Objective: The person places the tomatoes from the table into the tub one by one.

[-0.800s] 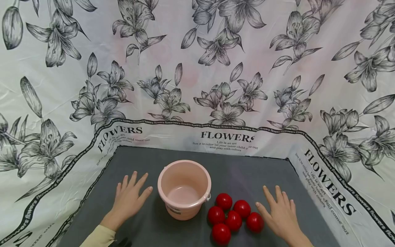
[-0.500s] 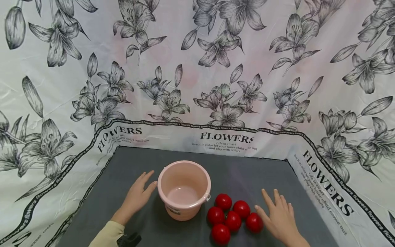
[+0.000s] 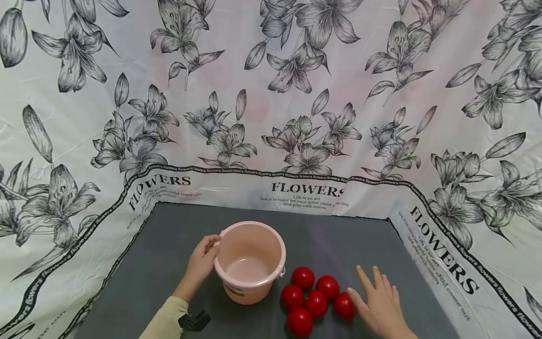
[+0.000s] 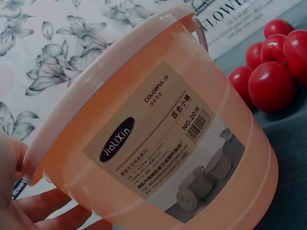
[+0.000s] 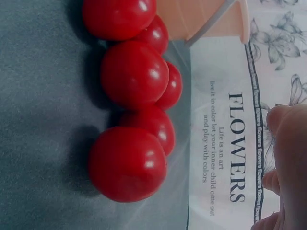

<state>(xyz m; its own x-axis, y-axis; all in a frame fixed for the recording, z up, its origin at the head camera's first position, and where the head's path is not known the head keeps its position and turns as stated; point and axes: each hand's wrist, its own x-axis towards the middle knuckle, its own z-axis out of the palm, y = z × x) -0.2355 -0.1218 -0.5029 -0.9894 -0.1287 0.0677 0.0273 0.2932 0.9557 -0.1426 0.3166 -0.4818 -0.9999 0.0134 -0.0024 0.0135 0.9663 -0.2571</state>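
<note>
A pink plastic bucket (image 3: 258,293) stands upright on the dark grey table, its inside bare. At its left rim my left hand (image 3: 200,262) grips the edge. In the left wrist view, fingers (image 4: 43,203) lie along the outer wall below the rim, beside a printed label (image 4: 163,139). Several shiny red tomatoes (image 3: 316,304) sit clustered to the right of the bucket. My right hand (image 3: 378,303) hovers just right of the cluster, fingers spread and holding nothing. In the right wrist view the nearest tomato (image 5: 127,164) is apart from that hand.
A floral cloth (image 3: 305,141) with black lettering hangs behind the table and along both sides. The grey tabletop (image 3: 338,240) extends behind the bucket and tomatoes. A thin handle (image 5: 211,21) hangs on the bucket's side. A black device (image 3: 195,321) is strapped at my left wrist.
My left hand has moved right from beside the bucket and taken hold of its rim. The right hand has stayed near the tomatoes, lowering slightly. Bucket and tomatoes keep their places.
</note>
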